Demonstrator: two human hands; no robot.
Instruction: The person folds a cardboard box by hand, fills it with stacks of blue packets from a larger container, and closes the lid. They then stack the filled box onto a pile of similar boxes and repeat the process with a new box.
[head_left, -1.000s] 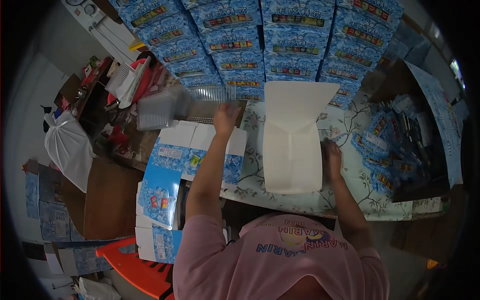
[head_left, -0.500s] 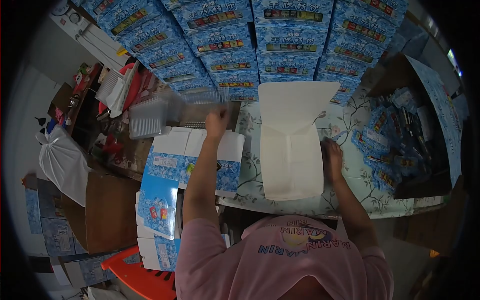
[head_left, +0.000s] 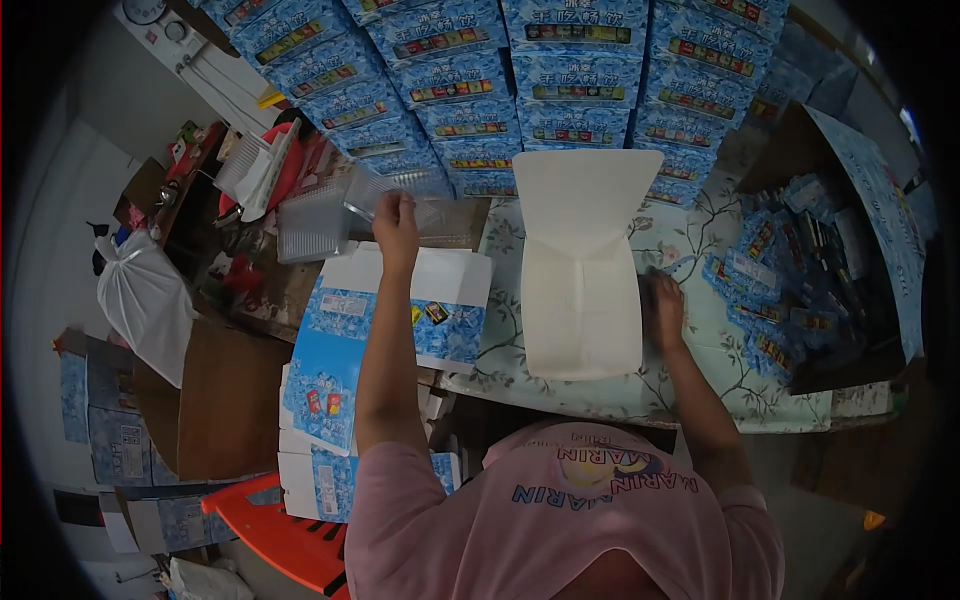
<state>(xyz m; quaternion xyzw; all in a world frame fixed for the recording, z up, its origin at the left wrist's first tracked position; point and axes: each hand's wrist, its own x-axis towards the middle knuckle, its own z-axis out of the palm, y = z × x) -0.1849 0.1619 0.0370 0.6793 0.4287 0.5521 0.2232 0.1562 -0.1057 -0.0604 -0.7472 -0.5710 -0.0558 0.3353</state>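
My left hand [head_left: 397, 222] pinches the edge of a clear plastic tray [head_left: 372, 190], just right of a stack of ribbed clear plastic trays [head_left: 312, 226]. An open white box [head_left: 583, 305] stands on the cloth with its lid [head_left: 588, 190] raised at the back. Close beside the box's right wall, my right hand [head_left: 666, 308] rests low by the tablecloth, fingers loosely extended and apparently holding nothing. Its inner fingers are in shadow. Flat blue-and-white printed cartons [head_left: 385, 320] lie below my left forearm.
Stacked blue printed boxes [head_left: 570, 85] form a wall at the back. On the right, a cardboard carton [head_left: 850, 350] lies tipped with blue sachets [head_left: 755, 275] spilling from it. A brown carton [head_left: 225, 400], white bag [head_left: 145, 300] and orange chair [head_left: 270, 535] are at the left.
My left hand has moved left and slightly back, bringing a clear tray beside the stack. My right hand stays by the box. The whole view has shifted slightly.
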